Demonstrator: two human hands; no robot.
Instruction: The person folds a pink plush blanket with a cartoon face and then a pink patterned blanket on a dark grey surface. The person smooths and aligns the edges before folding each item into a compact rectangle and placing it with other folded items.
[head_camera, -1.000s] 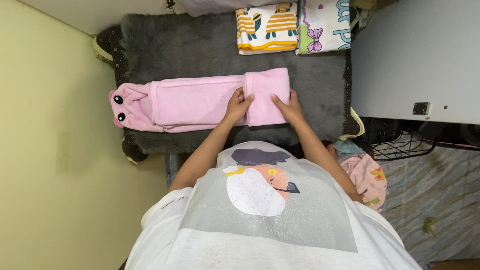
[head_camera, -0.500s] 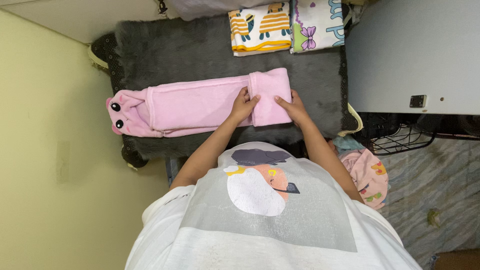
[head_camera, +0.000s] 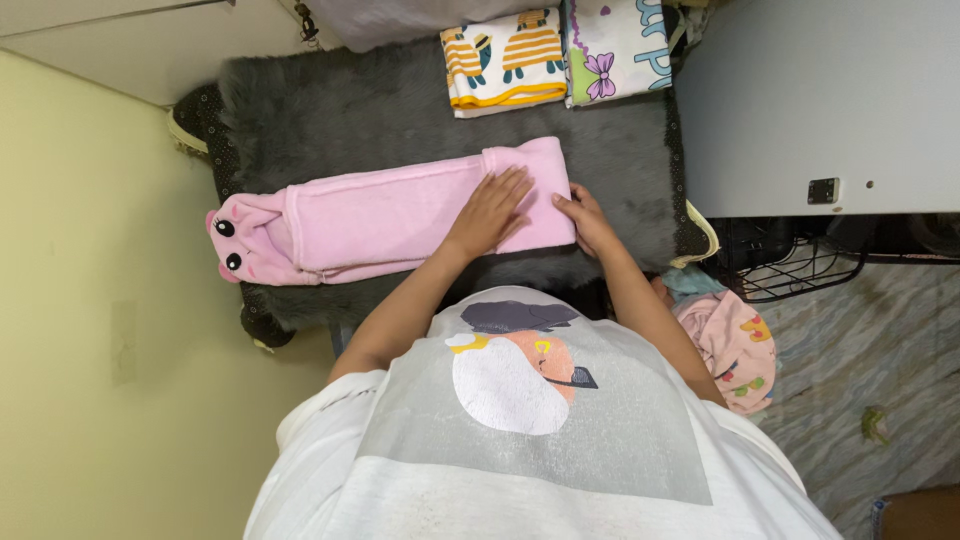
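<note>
the pink fleece hooded towel (head_camera: 390, 215) lies folded into a long narrow strip across the grey furry mat (head_camera: 360, 110), its animal-face hood (head_camera: 238, 245) at the person's left end, overhanging the mat's edge; the right end is doubled over into a short flap (head_camera: 535, 180), which appears to be why both hands sit there; the left hand (head_camera: 492, 210) lies flat, fingers spread and palm down, pressing on the flap's fold line and gripping nothing; the right hand (head_camera: 588, 218) rests at the flap's outer near corner, fingers curled onto the cloth edge; whether it pinches the cloth or merely steadies it cannot be told from this view; judged from the posture, the flat palm holds the fold down while the other hand keeps the end square.

two folded printed cloths sit side by side at the far edge of the mat, one with striped animal figures and a yellow border (head_camera: 498, 60), one white with a purple bow (head_camera: 615, 50), well apart from the towel; a dark wire basket (head_camera: 790, 275) stands beneath the grey tabletop (head_camera: 820, 100) at the person's right; its contents are too dark to make out; a pink patterned garment (head_camera: 735, 345) lies bunched just beside the basket, outside it, by the person's right arm.
</note>
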